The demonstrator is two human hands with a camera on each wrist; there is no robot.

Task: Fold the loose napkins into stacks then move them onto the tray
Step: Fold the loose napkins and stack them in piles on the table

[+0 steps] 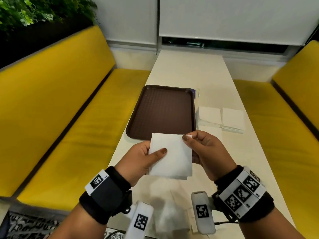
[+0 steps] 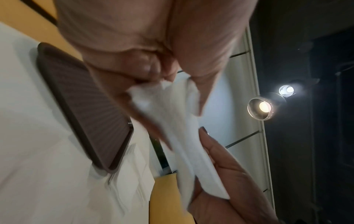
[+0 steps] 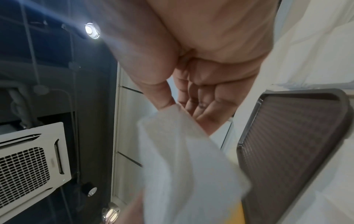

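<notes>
Folding in hand, tray not yet loaded

Your left hand and right hand pinch one napkin; two folded stacks wait by the table's right edge.

tray near edge hidden, perhaps napkins blurred

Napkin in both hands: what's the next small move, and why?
Probably set the folded napkin on a napkin stack beside the tray. The left hand and right hand pinch it above the table, and the tray holds nothing yet.
</notes>
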